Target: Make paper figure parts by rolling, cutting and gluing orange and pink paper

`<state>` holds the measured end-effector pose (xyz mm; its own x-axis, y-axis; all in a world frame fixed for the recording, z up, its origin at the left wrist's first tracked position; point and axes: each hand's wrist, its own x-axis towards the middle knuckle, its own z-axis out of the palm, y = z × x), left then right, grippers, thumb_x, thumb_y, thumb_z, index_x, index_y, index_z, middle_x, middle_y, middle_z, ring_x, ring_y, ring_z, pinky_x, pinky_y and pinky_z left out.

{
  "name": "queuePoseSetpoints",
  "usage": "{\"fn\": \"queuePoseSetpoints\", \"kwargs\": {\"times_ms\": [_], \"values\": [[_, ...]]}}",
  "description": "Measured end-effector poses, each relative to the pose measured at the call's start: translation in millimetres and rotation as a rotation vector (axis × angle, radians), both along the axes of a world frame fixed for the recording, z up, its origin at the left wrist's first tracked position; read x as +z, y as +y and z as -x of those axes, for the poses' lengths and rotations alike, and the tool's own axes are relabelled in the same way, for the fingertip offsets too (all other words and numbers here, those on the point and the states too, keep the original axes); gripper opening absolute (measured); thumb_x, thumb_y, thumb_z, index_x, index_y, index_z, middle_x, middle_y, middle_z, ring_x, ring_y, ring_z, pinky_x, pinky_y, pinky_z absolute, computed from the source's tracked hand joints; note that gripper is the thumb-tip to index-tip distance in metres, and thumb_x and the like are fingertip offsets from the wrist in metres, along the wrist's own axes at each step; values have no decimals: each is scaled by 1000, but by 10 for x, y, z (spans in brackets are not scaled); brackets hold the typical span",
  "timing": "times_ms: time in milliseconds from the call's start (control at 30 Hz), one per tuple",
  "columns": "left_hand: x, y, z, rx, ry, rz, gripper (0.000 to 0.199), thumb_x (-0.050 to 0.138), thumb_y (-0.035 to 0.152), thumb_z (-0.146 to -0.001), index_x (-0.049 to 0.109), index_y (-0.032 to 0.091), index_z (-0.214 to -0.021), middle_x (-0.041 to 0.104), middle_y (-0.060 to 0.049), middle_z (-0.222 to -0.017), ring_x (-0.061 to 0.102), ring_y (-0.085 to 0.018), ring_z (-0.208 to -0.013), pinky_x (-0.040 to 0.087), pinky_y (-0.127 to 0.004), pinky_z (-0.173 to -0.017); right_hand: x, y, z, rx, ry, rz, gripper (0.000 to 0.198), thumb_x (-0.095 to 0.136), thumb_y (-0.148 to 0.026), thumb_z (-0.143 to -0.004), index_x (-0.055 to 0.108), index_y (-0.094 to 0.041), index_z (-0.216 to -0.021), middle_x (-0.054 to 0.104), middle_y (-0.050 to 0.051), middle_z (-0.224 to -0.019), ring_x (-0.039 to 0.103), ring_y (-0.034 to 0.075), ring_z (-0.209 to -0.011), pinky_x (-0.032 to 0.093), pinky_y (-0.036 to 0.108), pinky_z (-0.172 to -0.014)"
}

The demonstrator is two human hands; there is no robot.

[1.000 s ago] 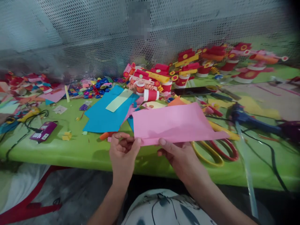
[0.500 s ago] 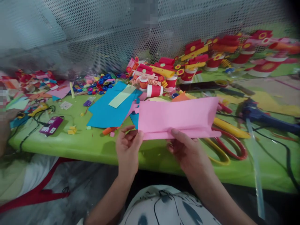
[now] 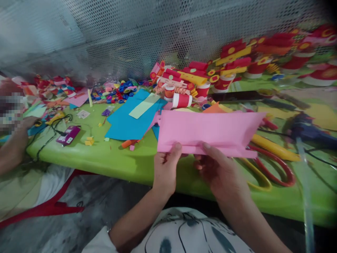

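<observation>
Pinches pink rectangular paper sheet [image 3: 205,128] by its turned-over near edge with bare left hand [image 3: 166,170] and bare right hand [image 3: 225,172], above glossy green table [image 3: 92,158], looks mid-fold, probably needs even thumb pressure along the crease next.

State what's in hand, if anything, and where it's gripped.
The left hand and right hand pinch a pink rectangular paper sheet along its folded near long edge.

Pink paper sheet [image 3: 207,128], near edge folded over.
</observation>
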<state>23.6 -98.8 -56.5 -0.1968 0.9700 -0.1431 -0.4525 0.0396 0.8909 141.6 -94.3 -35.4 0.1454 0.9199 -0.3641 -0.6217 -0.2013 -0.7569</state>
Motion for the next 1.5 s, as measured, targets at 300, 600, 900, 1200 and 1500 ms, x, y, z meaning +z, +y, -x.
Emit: {"fn": "queuePoseSetpoints", "kwargs": {"times_ms": [300,600,900,1200,1500], "values": [[50,14,1,-6,-55,55,31,81,46,-83,68,19,-88,76,-4,-88,74,-21,-88,60,-33,-76,-2,-6,79,14,9,-34,31,94,-34,-64,74,-23,-85,67,-6,-62,60,12,-55,53,22,-47],[131,80,74,69,-182,106,34,89,34,-75,72,20,-101,75,-4,-100,67,-14,-75,51,-23,-54,-5,4,-87,-50,-25,-37,26,95,-34,-62,75,-22,-72,65,-5,-59,58,10,-51,52,20,-44],[200,263,-59,-93,-210,34,40,86,37,-77,66,19,-105,70,-3,-102,71,-17,-85,61,-28,-70,-12,-19,-214,-140,-90,73,35,99,-29,-47,77,-24,-73,68,-5,-61,60,11,-49,54,19,-38],[115,383,-4,-68,-168,-5,35,87,34,-77,68,18,-101,69,-2,-96,67,-12,-80,62,-24,-66,-106,-89,-280,-71,-247,-42,36,101,-35,-51,81,-22,-77,75,-2,-64,71,14,-54,62,19,-48],[55,394,-42,-45,-51,-45,32,85,40,-80,67,16,-92,67,2,-74,59,-7,-57,47,-15,-45,-153,-42,-328,-37,-200,3,44,103,-39,-47,80,-20,-80,76,-1,-67,73,14,-56,64,20,-51]]}}
